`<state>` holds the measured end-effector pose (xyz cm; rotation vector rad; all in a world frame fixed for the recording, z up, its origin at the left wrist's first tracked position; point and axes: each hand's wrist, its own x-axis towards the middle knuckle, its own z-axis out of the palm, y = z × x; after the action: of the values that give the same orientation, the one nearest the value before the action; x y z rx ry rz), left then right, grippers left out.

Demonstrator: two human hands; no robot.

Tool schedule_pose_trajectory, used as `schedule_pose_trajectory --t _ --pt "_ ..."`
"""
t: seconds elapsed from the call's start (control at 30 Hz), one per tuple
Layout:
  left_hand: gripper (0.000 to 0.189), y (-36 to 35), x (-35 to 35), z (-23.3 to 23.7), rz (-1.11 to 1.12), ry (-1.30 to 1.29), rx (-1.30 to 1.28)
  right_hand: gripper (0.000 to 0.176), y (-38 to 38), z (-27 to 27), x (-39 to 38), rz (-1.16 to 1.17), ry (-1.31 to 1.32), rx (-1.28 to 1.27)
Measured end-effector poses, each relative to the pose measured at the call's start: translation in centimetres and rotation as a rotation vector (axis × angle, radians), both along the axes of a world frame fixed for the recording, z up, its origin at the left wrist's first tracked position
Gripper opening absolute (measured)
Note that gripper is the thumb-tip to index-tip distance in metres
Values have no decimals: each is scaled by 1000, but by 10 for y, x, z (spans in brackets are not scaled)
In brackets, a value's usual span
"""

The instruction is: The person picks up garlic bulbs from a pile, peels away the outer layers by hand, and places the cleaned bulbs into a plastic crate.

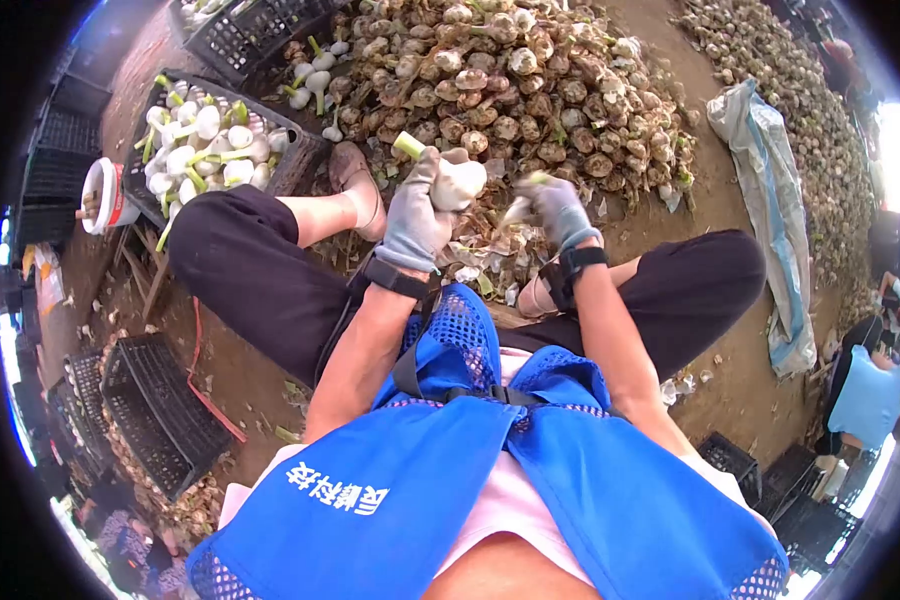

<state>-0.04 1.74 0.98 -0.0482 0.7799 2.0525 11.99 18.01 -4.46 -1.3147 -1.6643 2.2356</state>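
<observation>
A white garlic bulb [459,181] with a short green stem stub is held by my gloved left hand [416,222], fingers wrapped round it. Just to its right, my gloved right hand [558,208] is closed on something pale that is blurred, perhaps peeled skin or a tool. Beyond both hands rises a large pile of unpeeled, brownish garlic [510,90]. Loose skins [475,262] lie on the ground below the hands, between my feet. At the upper left a black crate [295,165] holds peeled white bulbs with green stems.
A white bucket [103,196] stands left of the crate. Empty black crates [160,410] lie at the lower left. A plastic sack [767,200] stretches along the right, beside another garlic pile [770,75]. Another person [863,395] sits at the far right.
</observation>
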Motion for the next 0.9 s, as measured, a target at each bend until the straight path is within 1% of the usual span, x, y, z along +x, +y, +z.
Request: schedule_pose_trajectory --t 0.03,0.07,0.1,0.13,0.17,0.2,0.27,0.33,0.4,0.43,0.5,0.57,0.63,0.67,0.7,0.73,0.77,0.8,0.83,0.87,0.9 --pt "35 6 0 -11 93 13 -18 30 -20 19 -10 -2 115 100" --pt "37 2 -3 -16 50 183 -84 29 -32 31 -16 -7 231 197" --pt "35 0 0 -9 62 257 -163 29 -43 50 -19 1 226 195" --pt "33 -1 3 -1 68 335 -243 28 -51 70 -21 -61 241 22" --pt "33 -1 5 -4 65 334 -246 26 -57 80 -22 -127 255 -151" --pt "33 -1 7 -8 69 378 -253 26 -60 81 -23 -130 255 -152" --pt "32 1 9 -10 77 422 -261 26 -63 81 -25 -55 247 44" --pt "33 3 10 -7 84 481 -348 23 -61 76 -25 -32 230 69" --pt "32 2 12 -8 77 456 -330 21 -59 79 -22 -45 172 -85" --pt "31 2 12 -8 71 431 -312 21 -56 79 -20 -45 172 -86" --pt "31 3 13 -10 68 418 -335 20 -49 78 -14 -39 279 -227" --pt "31 5 13 -8 63 407 -353 20 -46 73 -11 -68 294 -264" --pt "28 7 12 -2 53 336 -404 20 -46 69 -10 -92 310 -299" --pt "28 7 12 -4 54 337 -403 22 -48 68 -12 -62 251 -113" --pt "27 9 13 -8 93 401 -403 24 -50 67 -14 -33 193 74" --pt "26 11 13 -11 133 466 -402 24 -55 64 -16 -33 194 75" --pt "26 13 14 -14 132 466 -400 26 -63 60 -19 17 117 453" --pt "25 16 15 -15 115 509 -455 27 -70 57 -21 67 32 829" --pt "24 18 17 -17 97 551 -510 24 -75 56 -25 -9 29 929" --pt "24 18 17 -14 95 551 -507 24 -71 51 -26 -11 28 931" --pt "20 18 17 -11 164 628 -420 21 -63 46 -28 -80 69 758"
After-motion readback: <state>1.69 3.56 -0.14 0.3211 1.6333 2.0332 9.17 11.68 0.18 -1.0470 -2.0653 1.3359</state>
